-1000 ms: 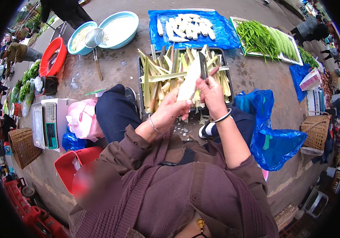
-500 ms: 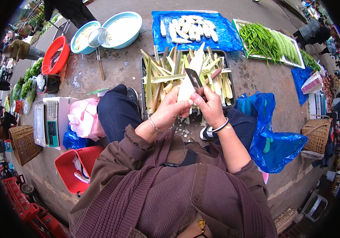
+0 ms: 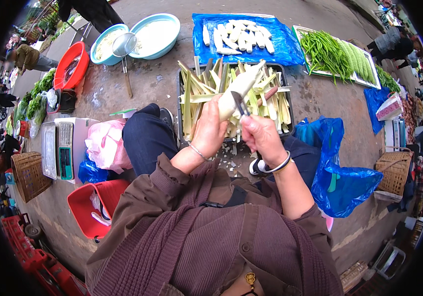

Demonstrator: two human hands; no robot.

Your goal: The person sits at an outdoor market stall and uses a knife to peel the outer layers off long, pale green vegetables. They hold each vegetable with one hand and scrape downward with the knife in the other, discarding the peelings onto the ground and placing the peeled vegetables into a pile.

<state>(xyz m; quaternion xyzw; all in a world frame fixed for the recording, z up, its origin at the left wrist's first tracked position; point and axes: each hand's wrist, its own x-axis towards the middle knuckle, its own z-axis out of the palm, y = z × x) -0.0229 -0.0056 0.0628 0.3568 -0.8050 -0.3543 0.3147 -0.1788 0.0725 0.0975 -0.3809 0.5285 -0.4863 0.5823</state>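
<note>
stalk [image 3: 238, 89]: pale, smooth, matt peeled flesh
knife [image 3: 239, 102]: dull grey metal blade
sheet [image 3: 290, 47]: glossy, crinkled blue plastic
basket [image 3: 394, 167]: rough woven wicker
basin [image 3: 71, 64]: shiny red plastic
ground [image 3: 320, 98]: rough, matt concrete

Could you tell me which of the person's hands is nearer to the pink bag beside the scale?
Left. The left hand, gripping the white stalk, sits just right of the pink bag; the right hand, holding the knife, is farther right.
</note>
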